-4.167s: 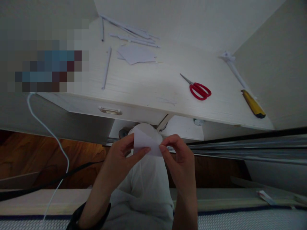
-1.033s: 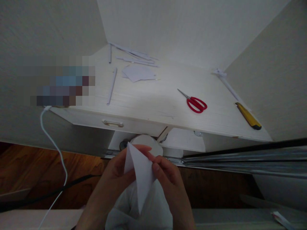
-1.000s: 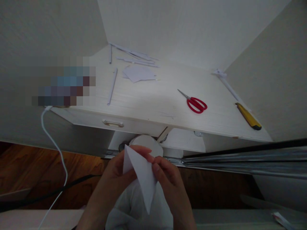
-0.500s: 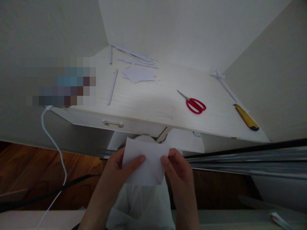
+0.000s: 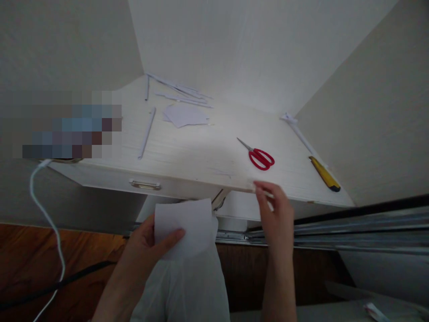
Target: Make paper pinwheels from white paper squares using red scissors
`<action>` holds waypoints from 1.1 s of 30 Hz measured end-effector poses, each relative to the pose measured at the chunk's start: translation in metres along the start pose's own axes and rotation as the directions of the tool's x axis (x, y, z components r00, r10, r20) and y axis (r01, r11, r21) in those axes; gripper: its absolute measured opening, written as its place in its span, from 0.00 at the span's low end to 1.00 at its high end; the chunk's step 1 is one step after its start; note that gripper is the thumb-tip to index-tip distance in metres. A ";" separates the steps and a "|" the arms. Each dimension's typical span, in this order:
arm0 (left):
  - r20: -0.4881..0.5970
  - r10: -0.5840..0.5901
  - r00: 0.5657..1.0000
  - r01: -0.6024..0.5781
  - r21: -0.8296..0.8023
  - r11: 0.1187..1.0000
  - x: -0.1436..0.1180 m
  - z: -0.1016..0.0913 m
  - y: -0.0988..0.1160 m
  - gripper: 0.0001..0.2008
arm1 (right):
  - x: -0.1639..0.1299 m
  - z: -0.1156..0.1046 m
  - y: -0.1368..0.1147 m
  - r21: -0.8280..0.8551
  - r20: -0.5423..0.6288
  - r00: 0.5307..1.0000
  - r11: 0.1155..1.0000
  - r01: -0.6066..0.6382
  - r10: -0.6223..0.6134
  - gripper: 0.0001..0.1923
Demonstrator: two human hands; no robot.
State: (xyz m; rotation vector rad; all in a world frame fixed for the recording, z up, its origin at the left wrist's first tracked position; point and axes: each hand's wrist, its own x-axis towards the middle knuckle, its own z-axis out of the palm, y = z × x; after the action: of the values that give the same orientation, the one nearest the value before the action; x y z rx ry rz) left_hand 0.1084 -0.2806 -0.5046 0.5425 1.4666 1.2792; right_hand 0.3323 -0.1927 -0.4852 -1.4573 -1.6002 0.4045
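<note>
My left hand (image 5: 147,246) pinches a rectangular piece of white paper (image 5: 184,226) by its left side, thumb on top and fingers behind. The paper is above my lap, below the desk's front edge. My right hand (image 5: 275,210) is off the paper, at the front edge of the desk, with its fingers loosely bent and slightly blurred; I see nothing held in it. Just beyond that hand, scissors (image 5: 259,156) with red handles lie on the desk, their blades shut and pointing to the back left. A yellow utility knife (image 5: 324,174) lies farther right.
Several thin paper rolls (image 5: 147,134) and strips lie at the back left of the white desk (image 5: 187,156), near some flat paper pieces (image 5: 187,115). A long paper roll (image 5: 303,136) rests along the right wall. A white cable (image 5: 50,219) hangs at left, below a pixelated area.
My right hand has let go of the paper and moved up and right toward the scissors. My left hand keeps the paper, now slightly farther left in view. The view has shifted.
</note>
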 end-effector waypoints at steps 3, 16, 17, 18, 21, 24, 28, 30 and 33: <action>-0.082 -0.101 0.991 0.093 -0.100 0.991 -0.004 0.002 0.005 0.18 | 0.054 0.001 0.021 -0.208 -0.066 0.993 0.975 0.081 -0.097 0.13; -0.151 -0.036 0.988 -0.013 -0.313 0.950 -0.013 -0.001 0.004 0.08 | 0.122 0.008 0.047 -0.184 -0.003 1.000 0.983 -0.026 0.025 0.09; -0.176 -0.039 0.984 -0.023 -0.333 0.943 -0.014 0.000 0.005 0.09 | 0.118 0.003 0.047 -0.131 -0.015 0.999 0.991 -0.039 0.038 0.12; -0.197 -0.041 0.979 -0.032 -0.353 0.935 -0.014 0.001 0.006 0.10 | 0.112 -0.002 0.045 -0.070 -0.023 0.999 0.996 -0.050 0.048 0.15; -0.223 -0.075 0.972 -0.020 -0.394 0.919 -0.016 0.003 0.011 0.13 | 0.081 -0.015 0.038 0.126 0.000 0.998 0.990 -0.064 0.064 0.20; -0.227 -0.112 0.967 0.004 -0.432 0.902 -0.018 0.002 0.015 0.16 | 0.037 -0.022 0.027 0.499 0.183 0.977 0.846 -0.187 0.108 0.15; -0.238 -0.095 0.967 -0.026 -0.460 0.888 -0.017 0.002 0.018 0.17 | -0.023 -0.017 0.019 0.642 0.505 0.857 0.617 -0.455 0.106 0.17; -0.245 -0.067 0.967 -0.057 -0.465 0.883 -0.016 0.003 0.018 0.17 | -0.049 -0.009 0.018 0.650 0.584 0.803 0.523 -0.551 0.120 0.21; -0.278 -0.011 0.960 -0.128 -0.479 0.868 -0.016 0.006 0.019 0.17 | -0.082 0.006 0.015 0.657 0.652 0.753 0.429 -0.620 0.089 0.25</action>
State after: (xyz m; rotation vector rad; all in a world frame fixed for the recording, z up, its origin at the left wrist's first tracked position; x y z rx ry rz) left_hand 0.1133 -0.2854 -0.4797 0.0671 1.2708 1.7604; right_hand 0.3280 -0.2620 -0.5322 -0.8730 -1.0745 1.7602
